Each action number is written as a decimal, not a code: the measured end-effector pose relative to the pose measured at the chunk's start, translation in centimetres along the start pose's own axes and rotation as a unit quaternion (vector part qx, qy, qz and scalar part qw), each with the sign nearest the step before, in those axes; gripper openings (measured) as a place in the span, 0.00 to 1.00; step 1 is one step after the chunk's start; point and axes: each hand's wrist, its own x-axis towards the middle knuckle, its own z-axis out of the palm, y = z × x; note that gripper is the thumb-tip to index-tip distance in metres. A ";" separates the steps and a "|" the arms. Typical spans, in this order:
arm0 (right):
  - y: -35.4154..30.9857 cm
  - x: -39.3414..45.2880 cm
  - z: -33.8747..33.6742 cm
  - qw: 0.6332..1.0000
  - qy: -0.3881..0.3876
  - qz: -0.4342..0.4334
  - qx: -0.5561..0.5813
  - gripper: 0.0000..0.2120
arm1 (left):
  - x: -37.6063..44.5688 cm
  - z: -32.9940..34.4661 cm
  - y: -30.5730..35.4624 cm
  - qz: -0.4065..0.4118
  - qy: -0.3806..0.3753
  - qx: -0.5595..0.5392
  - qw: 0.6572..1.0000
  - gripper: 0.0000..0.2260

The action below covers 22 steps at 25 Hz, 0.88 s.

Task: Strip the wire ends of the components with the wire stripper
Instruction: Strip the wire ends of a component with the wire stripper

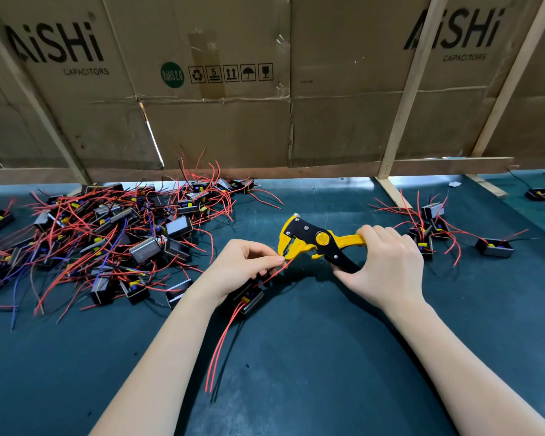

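Where the dark green table mat (296, 357) runs out to the far left, a big tangled pile of components (107, 234) lies heaped: small black boxes with yellow parts, trailing red wires and a few blue ones. Just right of that pile, the left hand (243, 265) holds one component (249, 298) down near the mat, its fingers curled, thumb and forefinger pinching a red wire (277, 270) close to its end. That wire end reaches up to the mouth of the wire stripper (315, 242), and whether it actually sits inside the jaws cannot be told. More red wires from the held component hang down toward the near edge of the mat. The stripper is yellow and black, head pointing left, jaws slightly parted. Its two handles are wrapped by the right hand (387, 262), fingers over the upper yellow handle and thumb under the lower black one. Farther right, well apart from the hands, a smaller group of components (431, 228) lies spread on the mat. Behind everything stands a wall of cardboard boxes (217, 89) printed with "AiSHi CAPACITORS", braced by pale wooden battens (406, 99).
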 end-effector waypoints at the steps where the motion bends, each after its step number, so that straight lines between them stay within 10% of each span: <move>1: 0.0 0.0 0.0 1.000 0.001 0.000 0.000 0.26 | 0.0 -0.1 0.0 -0.003 0.000 0.000 1.000 0.07; 22: -0.4 -0.2 -0.1 0.999 -0.034 -0.009 -0.010 0.25 | -0.3 -0.4 0.1 -0.008 -0.015 0.006 1.000 0.08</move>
